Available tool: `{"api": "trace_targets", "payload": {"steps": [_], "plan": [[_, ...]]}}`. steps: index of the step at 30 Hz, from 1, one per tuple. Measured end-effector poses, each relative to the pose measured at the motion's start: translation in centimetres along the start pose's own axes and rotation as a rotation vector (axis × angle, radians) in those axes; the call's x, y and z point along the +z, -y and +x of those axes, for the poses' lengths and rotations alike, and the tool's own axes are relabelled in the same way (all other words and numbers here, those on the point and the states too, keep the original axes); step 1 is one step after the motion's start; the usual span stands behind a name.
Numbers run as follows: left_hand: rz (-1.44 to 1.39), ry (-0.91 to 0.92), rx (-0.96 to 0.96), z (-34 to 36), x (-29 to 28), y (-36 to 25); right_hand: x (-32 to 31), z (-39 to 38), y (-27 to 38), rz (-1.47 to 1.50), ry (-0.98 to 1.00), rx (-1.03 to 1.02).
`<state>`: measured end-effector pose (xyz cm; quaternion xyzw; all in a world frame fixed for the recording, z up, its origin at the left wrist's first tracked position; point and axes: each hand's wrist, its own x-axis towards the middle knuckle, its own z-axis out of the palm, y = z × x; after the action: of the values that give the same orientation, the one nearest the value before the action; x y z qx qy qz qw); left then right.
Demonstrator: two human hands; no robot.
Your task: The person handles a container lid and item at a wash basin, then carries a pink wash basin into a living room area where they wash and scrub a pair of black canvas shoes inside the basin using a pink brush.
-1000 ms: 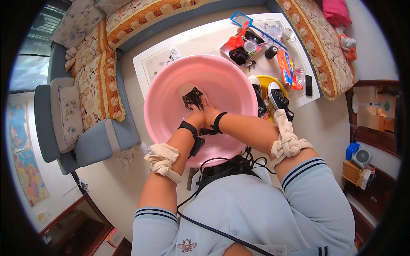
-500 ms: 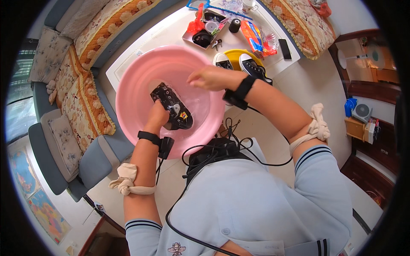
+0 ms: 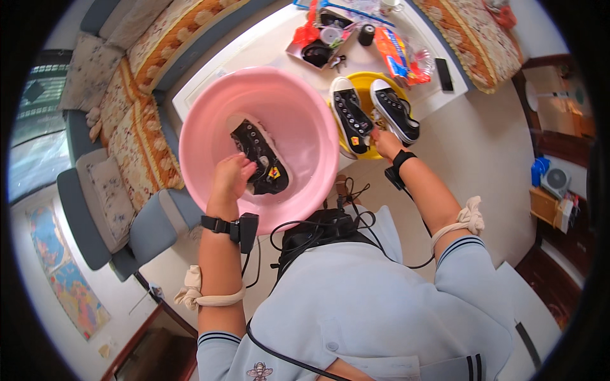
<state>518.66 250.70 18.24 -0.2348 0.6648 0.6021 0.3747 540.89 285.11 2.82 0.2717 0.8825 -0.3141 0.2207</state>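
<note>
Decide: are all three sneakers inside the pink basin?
No: one sneaker lies in the pink basin, but two other sneakers sit outside it.

Beyond the right hand (image 3: 386,145), a white table (image 3: 264,44) held a dark phone (image 3: 444,75), an orange packet (image 3: 389,47), a black cylinder (image 3: 366,35), keys (image 3: 338,61) and a red bag (image 3: 307,32). Left of the left hand (image 3: 232,174) stood a blue-grey sofa (image 3: 159,219) under a floral cover (image 3: 136,171), with map-like posters (image 3: 73,273) farther out. Well right of the right hand was a round-fronted appliance (image 3: 556,181).
</note>
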Motion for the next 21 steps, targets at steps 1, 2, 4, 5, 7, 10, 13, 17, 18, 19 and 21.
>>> {"api": "trace_targets", "payload": {"steps": [1, 2, 4, 5, 7, 10, 13, 17, 18, 19, 21], "plan": [[-0.042, 0.018, -0.070, 0.2, -0.3, 0.3, 1.3, 0.8, -1.1, -0.049, 0.019, 0.017], [-0.082, 0.048, -0.146, 0.7, -0.2, 0.8, 2.6, 1.4, -2.1, -0.100, 0.035, 0.046], [-0.113, -0.013, -0.188, 0.2, 1.0, 1.0, 4.5, 2.9, -2.3, -0.176, 0.066, 0.243], [-0.150, -0.059, -0.235, 0.0, 1.3, 1.3, 4.0, 2.6, -1.3, -0.042, 0.081, 0.283], [-0.179, -0.102, -0.268, 0.6, 1.7, 1.7, 4.6, 3.2, -1.1, -0.011, 0.075, 0.298], [-0.241, -0.109, -0.277, 2.2, 1.5, 3.1, 6.0, 4.7, -3.0, 0.092, 0.043, 0.373], [-0.008, -0.202, -0.191, 3.3, 0.6, 4.9, 6.9, 5.1, -1.9, -0.225, 0.082, 0.349], [0.166, -0.262, -0.143, 4.3, 1.3, 5.7, 6.0, 3.6, -1.7, -0.259, 0.018, 0.222], [0.164, -0.263, -0.147, 4.2, 1.4, 5.6, 5.3, 3.0, -1.0, -0.262, 0.021, 0.222], [0.136, -0.333, -0.178, 3.4, 2.6, 4.6, 3.9, 2.1, -0.5, -0.299, 0.082, 0.168], [0.026, -0.342, -0.158, 4.0, 2.7, 4.9, 4.4, 1.5, -2.3, -0.273, 0.037, 0.125]]}}
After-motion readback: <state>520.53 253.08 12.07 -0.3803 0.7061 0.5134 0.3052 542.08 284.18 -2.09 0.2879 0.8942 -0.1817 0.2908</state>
